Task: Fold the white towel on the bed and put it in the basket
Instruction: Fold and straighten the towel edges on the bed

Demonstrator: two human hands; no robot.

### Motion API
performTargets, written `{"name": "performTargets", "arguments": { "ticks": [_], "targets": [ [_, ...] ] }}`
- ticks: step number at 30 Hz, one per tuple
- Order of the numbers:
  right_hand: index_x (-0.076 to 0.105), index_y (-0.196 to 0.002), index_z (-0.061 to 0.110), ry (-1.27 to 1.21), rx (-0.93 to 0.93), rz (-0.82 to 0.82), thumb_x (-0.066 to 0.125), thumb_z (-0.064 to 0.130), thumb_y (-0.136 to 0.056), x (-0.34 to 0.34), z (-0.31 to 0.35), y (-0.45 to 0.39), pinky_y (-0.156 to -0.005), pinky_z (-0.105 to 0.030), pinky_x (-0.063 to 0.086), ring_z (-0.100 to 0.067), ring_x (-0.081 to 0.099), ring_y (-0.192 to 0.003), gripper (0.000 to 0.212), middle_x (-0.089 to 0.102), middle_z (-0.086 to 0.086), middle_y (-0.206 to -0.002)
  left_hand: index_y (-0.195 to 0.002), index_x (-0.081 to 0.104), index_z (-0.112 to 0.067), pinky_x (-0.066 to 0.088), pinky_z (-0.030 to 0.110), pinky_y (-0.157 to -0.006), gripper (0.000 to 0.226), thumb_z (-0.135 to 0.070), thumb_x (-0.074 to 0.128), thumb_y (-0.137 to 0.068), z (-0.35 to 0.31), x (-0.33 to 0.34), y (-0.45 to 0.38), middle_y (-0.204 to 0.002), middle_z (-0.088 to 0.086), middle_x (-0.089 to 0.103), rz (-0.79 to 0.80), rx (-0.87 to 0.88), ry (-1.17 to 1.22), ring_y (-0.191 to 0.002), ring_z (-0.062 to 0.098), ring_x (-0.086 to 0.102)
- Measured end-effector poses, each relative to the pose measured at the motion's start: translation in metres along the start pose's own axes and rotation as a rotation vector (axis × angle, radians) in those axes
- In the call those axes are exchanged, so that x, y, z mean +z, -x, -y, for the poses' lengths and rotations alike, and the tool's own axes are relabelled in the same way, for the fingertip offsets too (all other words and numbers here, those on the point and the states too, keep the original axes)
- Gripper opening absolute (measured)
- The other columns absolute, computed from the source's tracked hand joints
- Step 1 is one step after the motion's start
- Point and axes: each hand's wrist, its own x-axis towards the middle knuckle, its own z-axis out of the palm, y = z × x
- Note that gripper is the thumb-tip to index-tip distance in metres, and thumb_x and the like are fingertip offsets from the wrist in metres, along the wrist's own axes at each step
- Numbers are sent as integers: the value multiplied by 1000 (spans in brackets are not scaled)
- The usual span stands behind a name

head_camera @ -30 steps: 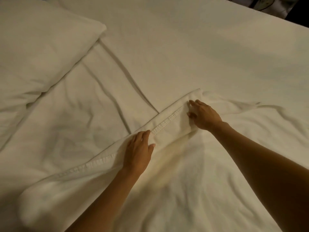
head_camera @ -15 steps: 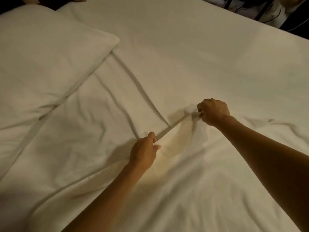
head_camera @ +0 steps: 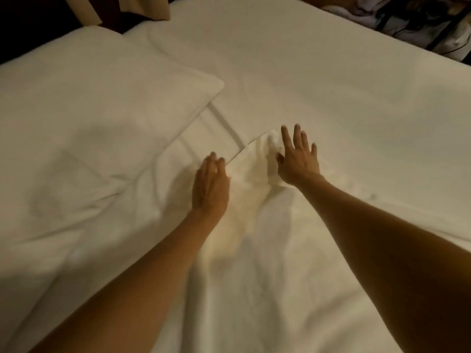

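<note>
— White terry towel (head_camera: 254, 250), soft and limp, lies spread on the bed (head_camera: 331, 85) beside the pillow (head_camera: 89, 136).
— And the fingers?
— Both hands flat, straight fingers gripping nothing: left hand (head_camera: 210, 186), right hand (head_camera: 298, 159). Likely light and floppy; pinch the far hem corners.

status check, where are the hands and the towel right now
Left hand open, flat on white towel. Right hand open, fingers spread at towel's far edge. Towel spread on bed, not yet folded small. Pillow alongside; no basket in view.
</note>
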Motion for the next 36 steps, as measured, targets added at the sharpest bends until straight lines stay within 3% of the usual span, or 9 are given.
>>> {"name": "performTargets", "arguments": {
  "ticks": [2,3,6,9,14,18,22,28,36],
  "targets": [
    [-10,-149,23,20,10,132,22,41,-99,31,-2,9,-117,-52,1,-27,-9,-145,63,-16,-8,-157,-152,14,-14,6,37,-120,61,-36,37,-99,3,27,14,-161,7,2,145,176,-44,-149,20,2],
    [-11,-149,24,3,24,188,18,44,-98,44,-4,11,-116,-52,-1,-27,-11,-145,62,-18,-7,-157,-152,7,-16,0,37,-120,64,-44,28,-99,6,42,20,-161,4,-5,218,222,-74,-149,18,-4],
    [-19,-146,27,1,55,247,9,48,-97,65,-7,9,-115,-51,-9,-24,-20,-143,61,-28,-4,-154,-152,2,-17,-7,36,-119,76,-55,1,-86,18,75,32,-161,0,-4,237,246,-99,-149,16,-3],
    [-22,-145,29,28,65,267,8,48,-97,67,-9,1,-115,-50,-13,-22,-24,-141,60,-33,-2,-152,-152,4,-16,-12,35,-118,76,-53,2,-86,21,85,31,-161,1,-1,202,252,-89,-149,17,0],
    [-20,-146,29,54,58,323,11,47,-98,55,-9,-2,-116,-51,-9,-24,-22,-142,60,-30,-3,-153,-152,-4,-17,-8,37,-118,77,-55,-1,-85,18,78,25,-161,0,-10,274,243,-95,-149,17,-6],
    [-13,-148,25,62,25,320,20,47,-98,42,-10,-2,-116,-53,0,-28,-14,-144,64,-23,-7,-156,-152,-8,-18,-5,37,-120,66,-44,25,-100,13,64,26,-160,-1,-16,332,218,-85,-148,14,-12],
    [-8,-149,22,34,18,277,29,40,-98,38,-5,12,-116,-53,6,-30,-8,-145,66,-18,-10,-157,-152,-4,-17,0,35,-121,64,-40,27,-102,18,51,27,-161,1,-12,341,265,-115,-149,14,-8],
    [4,-150,19,-121,107,85,25,36,-100,55,13,80,-117,-48,4,-28,-2,-145,58,-4,-13,-158,-152,9,-13,4,36,-121,61,-38,31,-101,42,26,26,-161,6,-1,299,332,-203,-149,18,0],
    [-3,-150,21,-299,135,114,19,38,-100,91,74,201,-117,-41,-5,-24,-10,-145,57,-10,-8,-158,-152,12,-12,9,38,-120,59,-35,33,-102,63,-9,20,-161,8,1,292,399,-318,-149,20,6]
  ]
}}
